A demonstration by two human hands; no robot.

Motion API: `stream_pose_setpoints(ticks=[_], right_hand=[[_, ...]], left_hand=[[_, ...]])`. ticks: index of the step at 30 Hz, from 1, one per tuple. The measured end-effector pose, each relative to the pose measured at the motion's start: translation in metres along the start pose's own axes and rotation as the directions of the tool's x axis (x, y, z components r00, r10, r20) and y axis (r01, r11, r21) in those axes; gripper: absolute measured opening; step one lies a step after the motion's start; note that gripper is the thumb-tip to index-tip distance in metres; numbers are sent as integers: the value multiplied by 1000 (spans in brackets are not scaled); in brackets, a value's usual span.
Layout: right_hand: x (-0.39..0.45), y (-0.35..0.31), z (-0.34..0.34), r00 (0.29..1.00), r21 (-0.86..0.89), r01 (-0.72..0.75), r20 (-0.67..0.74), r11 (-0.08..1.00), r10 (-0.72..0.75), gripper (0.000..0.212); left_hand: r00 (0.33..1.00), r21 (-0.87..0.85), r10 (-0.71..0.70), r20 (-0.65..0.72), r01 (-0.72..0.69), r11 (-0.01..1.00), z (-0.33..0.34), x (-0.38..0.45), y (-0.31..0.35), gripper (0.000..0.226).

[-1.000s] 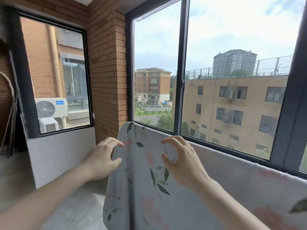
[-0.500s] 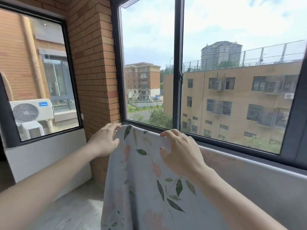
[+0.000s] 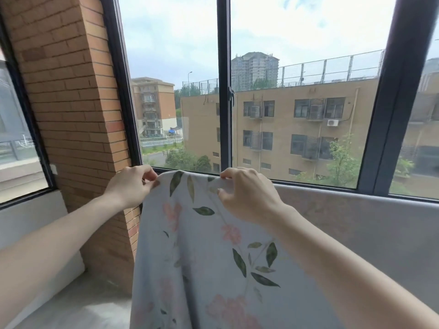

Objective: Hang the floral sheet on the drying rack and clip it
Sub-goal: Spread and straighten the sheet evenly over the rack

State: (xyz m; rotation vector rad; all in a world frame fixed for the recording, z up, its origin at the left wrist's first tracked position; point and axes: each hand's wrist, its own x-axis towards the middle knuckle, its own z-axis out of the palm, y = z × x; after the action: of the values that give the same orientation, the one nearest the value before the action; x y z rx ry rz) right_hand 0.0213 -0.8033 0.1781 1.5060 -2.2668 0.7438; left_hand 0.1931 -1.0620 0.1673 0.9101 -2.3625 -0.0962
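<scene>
Both hands now pinch the floral sheet (image 3: 213,257) at its top edge: left hand (image 3: 129,186) on the corner, formerly open beside it; right hand (image 3: 247,194) alongside. Sheet hangs draped below the window (image 3: 224,91); clipping remains.

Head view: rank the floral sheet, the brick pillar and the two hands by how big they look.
1. floral sheet, filling most of the lower frame
2. brick pillar
3. right hand and left hand: about alike, so no ranking between them.
</scene>
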Motion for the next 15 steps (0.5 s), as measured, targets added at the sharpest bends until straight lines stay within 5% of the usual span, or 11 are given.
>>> stream_pose_setpoints(ticks=[7, 15], right_hand=[[14, -15, 36, 984, -113, -87, -162, 990, 68, 33], [10, -13, 30, 978, -134, -144, -172, 980, 121, 34]], left_hand=[[988, 25, 144, -54, -142, 989, 6, -2, -17, 4], [973, 129, 233, 1, -231, 964, 8, 5, -14, 7]])
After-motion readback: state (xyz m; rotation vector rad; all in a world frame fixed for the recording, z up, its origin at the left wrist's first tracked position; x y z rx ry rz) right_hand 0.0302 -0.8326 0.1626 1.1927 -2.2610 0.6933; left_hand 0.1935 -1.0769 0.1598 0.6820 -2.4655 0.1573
